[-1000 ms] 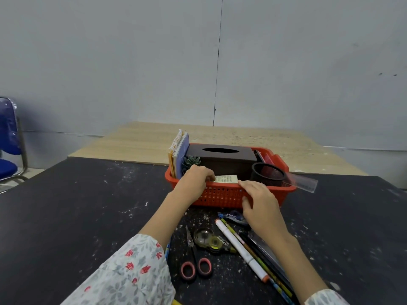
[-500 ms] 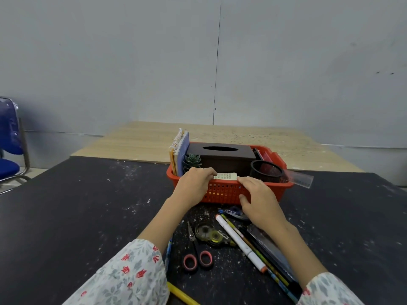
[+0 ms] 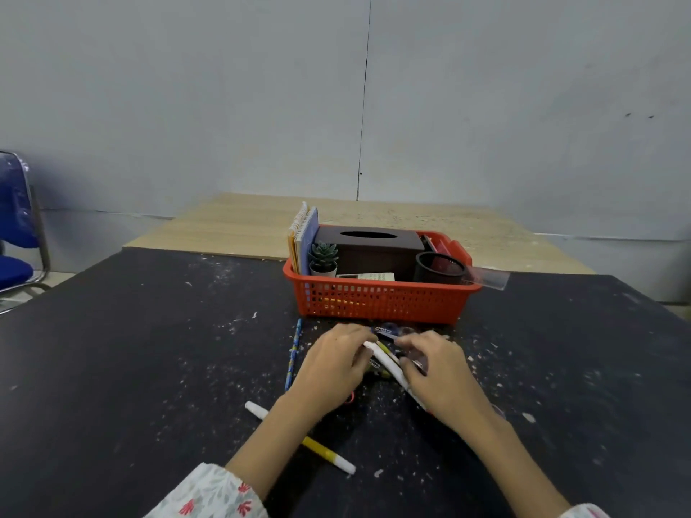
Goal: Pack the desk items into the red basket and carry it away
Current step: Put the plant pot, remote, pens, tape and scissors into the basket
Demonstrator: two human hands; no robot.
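Note:
The red basket (image 3: pixel 374 304) stands on the black table and holds spiral notebooks (image 3: pixel 303 235), a small succulent (image 3: pixel 323 256), a dark tissue box (image 3: pixel 370 244), a black cup (image 3: pixel 439 269), a note pad (image 3: pixel 375 276) and a clear ruler (image 3: pixel 490 278) that sticks out to the right. Just in front of it both hands lie over a pile of pens. My right hand (image 3: pixel 439 372) curls round the pens, among them a white marker (image 3: pixel 383 358). My left hand (image 3: pixel 332 366) covers the pile's left side with bent fingers at the marker's tip; its hold is hidden.
A blue pencil (image 3: pixel 293 358) lies left of my left hand. A yellow and white marker (image 3: pixel 325 450) lies partly under my left forearm. A blue correction tape (image 3: pixel 387 330) sits between the hands and the basket. Beyond is a wooden table (image 3: pixel 243 229); a blue chair (image 3: pixel 15 226) stands far left.
Both hands left the basket's front rim and the note pad and drew back to the pen pile on the table. The note pad now lies in the basket.

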